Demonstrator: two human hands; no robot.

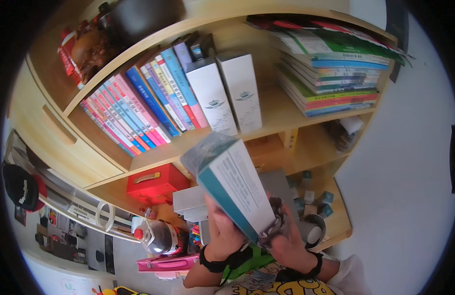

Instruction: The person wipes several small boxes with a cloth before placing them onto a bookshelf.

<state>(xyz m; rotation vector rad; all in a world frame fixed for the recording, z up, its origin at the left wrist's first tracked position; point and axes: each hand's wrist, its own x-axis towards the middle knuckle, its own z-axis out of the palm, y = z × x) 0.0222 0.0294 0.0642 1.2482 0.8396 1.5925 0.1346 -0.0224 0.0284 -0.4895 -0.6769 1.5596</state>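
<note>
A white and teal box (pixel 240 189) with clear plastic wrap at its far end is tilted in front of the shelves. My left hand (pixel 223 231) is closed round its left side, with part of the fingers behind the box. At the lower right end of the box, my right hand (pixel 289 243) presses a crumpled dark brown patterned cloth (pixel 273 223) against it. Some of the right fingers are hidden by this cloth. Just beyond the left hand sits a grey-white box (pixel 190 202). Two tall white boxes (pixel 211 98) stand upright on the shelf ahead.
Colourful books (pixel 134 108) lean in a row at the left of the shelf (pixel 276 115); a stack of books (pixel 331 73) lies at its right. Below are a red case (pixel 156 184), a dark drink bottle (pixel 161 237), small cubes (pixel 326 198) and a round container (pixel 313 232).
</note>
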